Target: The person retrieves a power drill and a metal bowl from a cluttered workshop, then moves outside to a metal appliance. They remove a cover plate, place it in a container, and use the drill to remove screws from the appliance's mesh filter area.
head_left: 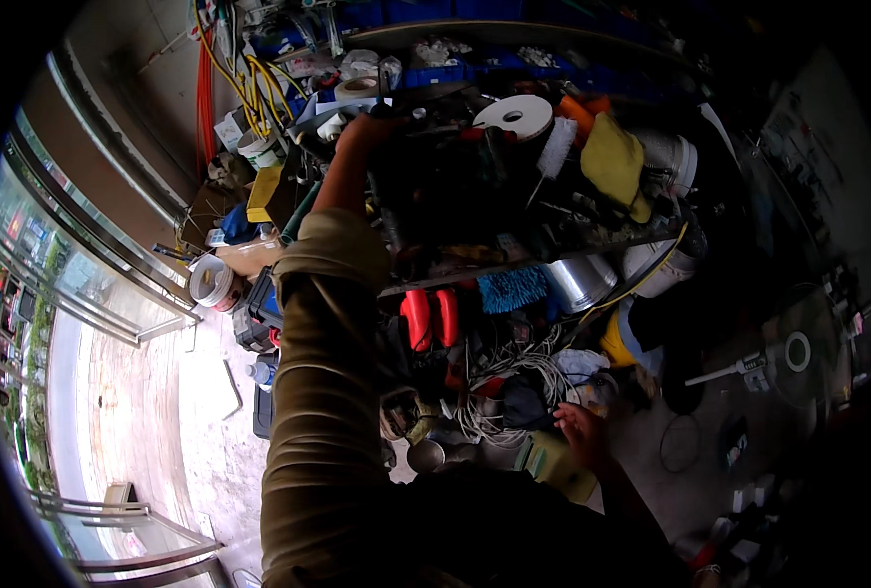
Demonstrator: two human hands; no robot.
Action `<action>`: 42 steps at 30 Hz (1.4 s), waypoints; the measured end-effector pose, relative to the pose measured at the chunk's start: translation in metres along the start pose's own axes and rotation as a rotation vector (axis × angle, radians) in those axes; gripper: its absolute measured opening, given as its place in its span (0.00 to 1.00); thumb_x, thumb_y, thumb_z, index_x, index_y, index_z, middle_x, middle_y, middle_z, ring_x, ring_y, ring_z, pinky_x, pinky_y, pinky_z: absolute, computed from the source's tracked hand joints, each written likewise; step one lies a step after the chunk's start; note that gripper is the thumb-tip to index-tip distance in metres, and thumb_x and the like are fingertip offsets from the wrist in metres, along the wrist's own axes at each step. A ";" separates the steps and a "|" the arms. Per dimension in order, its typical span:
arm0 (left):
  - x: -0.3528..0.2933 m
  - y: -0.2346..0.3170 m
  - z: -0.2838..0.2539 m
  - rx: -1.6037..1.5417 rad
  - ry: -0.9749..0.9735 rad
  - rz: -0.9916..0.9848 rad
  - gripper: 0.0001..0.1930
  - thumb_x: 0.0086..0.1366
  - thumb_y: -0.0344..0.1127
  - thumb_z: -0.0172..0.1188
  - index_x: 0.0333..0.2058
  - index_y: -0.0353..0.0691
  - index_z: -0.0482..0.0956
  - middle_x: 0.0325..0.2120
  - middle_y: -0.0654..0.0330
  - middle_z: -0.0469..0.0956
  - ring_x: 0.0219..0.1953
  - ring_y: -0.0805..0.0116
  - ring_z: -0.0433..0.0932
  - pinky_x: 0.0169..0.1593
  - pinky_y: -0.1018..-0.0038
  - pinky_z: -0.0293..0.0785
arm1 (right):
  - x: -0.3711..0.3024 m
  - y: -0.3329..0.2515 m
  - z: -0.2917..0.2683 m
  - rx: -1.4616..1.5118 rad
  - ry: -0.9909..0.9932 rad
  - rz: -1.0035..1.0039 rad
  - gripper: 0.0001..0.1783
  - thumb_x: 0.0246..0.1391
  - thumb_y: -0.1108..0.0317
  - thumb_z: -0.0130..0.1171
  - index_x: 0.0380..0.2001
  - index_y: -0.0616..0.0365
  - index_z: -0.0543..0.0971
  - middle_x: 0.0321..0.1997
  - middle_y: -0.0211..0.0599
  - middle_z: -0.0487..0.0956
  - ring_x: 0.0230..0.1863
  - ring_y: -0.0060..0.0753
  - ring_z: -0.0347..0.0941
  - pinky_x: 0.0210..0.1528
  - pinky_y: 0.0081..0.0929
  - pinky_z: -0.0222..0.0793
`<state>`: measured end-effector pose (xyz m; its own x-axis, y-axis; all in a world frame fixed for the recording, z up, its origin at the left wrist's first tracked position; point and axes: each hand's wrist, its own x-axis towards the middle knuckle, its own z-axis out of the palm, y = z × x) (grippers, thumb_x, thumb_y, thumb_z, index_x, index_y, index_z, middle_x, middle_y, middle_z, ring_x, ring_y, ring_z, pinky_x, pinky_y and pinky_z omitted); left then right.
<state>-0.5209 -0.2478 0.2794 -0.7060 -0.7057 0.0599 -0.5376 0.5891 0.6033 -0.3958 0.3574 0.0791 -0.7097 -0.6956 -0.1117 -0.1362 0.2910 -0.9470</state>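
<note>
My left arm reaches far forward in a rolled brown sleeve, and my left hand (365,129) is at the left end of the dark, cluttered bench shelf (543,250). Its fingers blend into shadow beside a thin dark upright object, so their grip is hidden. A roll of tape (357,89) lies just beyond that hand. Farther right on the shelf are a white disc with a centre hole (529,116), a white fluffy brush (556,147) and a yellow cloth (612,162). My right hand (582,431) hangs low at the right, fingers loosely apart and holding nothing, near tangled grey cable (494,412).
Beneath the shelf are red-handled gear (431,318), a blue shaggy mop head (512,289) and a metal pot (582,282). At left stand a white bucket (212,282), black toolboxes (257,312) and glass doors (112,284). A pedestal fan (798,353) is at right.
</note>
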 end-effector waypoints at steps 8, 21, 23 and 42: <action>-0.011 0.001 -0.009 -0.064 0.146 -0.026 0.34 0.39 0.56 0.65 0.42 0.36 0.74 0.39 0.49 0.77 0.44 0.53 0.75 0.46 0.64 0.69 | 0.035 -0.074 -0.003 -0.219 -0.084 -0.222 0.17 0.54 0.71 0.50 0.47 0.62 0.69 0.39 0.41 0.76 0.38 0.32 0.74 0.42 0.27 0.67; -0.266 0.170 -0.019 -0.093 0.768 0.867 0.29 0.41 0.34 0.62 0.47 0.46 0.69 0.38 0.53 0.71 0.39 0.50 0.72 0.38 0.62 0.71 | 0.174 -0.236 0.027 -0.819 0.518 -0.849 0.47 0.40 0.64 0.63 0.60 0.65 0.50 0.63 0.53 0.52 0.64 0.55 0.48 0.64 0.45 0.44; -0.295 0.176 -0.025 -0.155 0.707 0.881 0.30 0.41 0.32 0.60 0.49 0.47 0.68 0.38 0.53 0.71 0.39 0.50 0.72 0.38 0.63 0.71 | 0.191 -0.233 0.025 -0.816 0.475 -0.759 0.41 0.42 0.62 0.62 0.56 0.63 0.55 0.58 0.52 0.58 0.60 0.52 0.53 0.60 0.44 0.48; -0.318 0.142 0.049 -0.916 -0.084 0.901 0.30 0.55 0.22 0.47 0.58 0.40 0.56 0.52 0.43 0.64 0.55 0.50 0.64 0.55 0.68 0.61 | 0.038 -0.180 -0.022 0.462 0.222 -0.422 0.52 0.30 0.61 0.64 0.60 0.61 0.51 0.51 0.40 0.67 0.47 0.33 0.66 0.48 0.29 0.64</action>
<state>-0.3952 0.0795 0.3070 -0.6972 -0.1559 0.6997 0.6291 0.3350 0.7014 -0.4134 0.2929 0.2524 -0.7928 -0.5215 0.3154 -0.1586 -0.3231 -0.9330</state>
